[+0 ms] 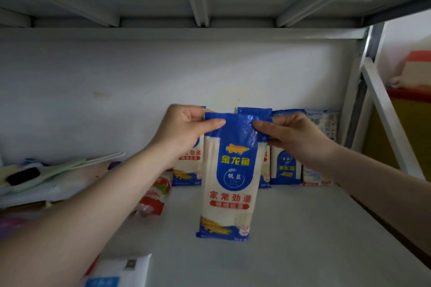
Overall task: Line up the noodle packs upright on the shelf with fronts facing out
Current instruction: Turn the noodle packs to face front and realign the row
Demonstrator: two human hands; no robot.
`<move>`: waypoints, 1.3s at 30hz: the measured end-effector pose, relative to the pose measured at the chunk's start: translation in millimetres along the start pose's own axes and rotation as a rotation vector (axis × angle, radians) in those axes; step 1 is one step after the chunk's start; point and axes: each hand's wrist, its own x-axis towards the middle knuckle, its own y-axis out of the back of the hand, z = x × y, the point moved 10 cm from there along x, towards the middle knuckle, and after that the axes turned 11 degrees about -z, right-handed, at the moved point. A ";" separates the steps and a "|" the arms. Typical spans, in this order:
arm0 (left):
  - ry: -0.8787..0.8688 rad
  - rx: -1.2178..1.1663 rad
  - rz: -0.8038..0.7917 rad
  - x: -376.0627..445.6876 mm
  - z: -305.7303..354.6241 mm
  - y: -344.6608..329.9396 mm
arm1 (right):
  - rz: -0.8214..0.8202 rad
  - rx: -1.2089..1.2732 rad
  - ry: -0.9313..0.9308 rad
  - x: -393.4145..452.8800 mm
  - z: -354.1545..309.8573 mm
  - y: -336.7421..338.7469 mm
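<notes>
Now, one noodle pack (229,179) up in both hands, front facing out!
Left hand (184,130) and right hand (291,134) each pinch its blue top corners, bottom edge near the shelf (303,228), well ahead of the back row (286,165). Let go early and this tall, thin pack likely topples forward; push hard and the row could tip.

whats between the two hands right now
In the head view, the blue top strip of the held noodle pack spans the gap; the left hand and right hand pinch its two corners.
</notes>
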 end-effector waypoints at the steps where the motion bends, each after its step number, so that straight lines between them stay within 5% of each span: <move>1: -0.036 0.020 -0.001 2.0 9.8 5.5 | -0.019 -0.055 0.020 -1.1 -13.2 2.1; 4: -0.141 0.005 -0.012 10.2 35.8 14.0 | 0.023 -0.103 0.147 -6.7 -57.4 18.0; 8: -0.036 0.041 -0.065 12.1 15.9 -1.1 | 0.022 -0.173 0.090 -10.4 -42.9 18.2; 19: -0.011 -0.328 0.007 12.2 -2.9 -5.1 | 0.090 0.068 0.197 1.7 -41.3 28.8; 25: 0.362 -0.239 -0.302 -52.4 -98.3 -82.6 | 0.133 0.104 0.210 7.6 -33.8 32.1; 28: 0.437 -0.302 -0.294 -68.4 -126.4 -106.1 | 0.135 0.085 0.226 11.2 -35.1 32.1; 33: 0.382 -0.298 -0.229 -55.0 -126.8 -96.7 | -0.048 0.193 0.194 15.1 -27.5 27.3; 39: 0.311 -0.289 -0.156 -37.8 -124.7 -75.4 | -0.341 0.015 -0.221 -25.4 97.6 -22.3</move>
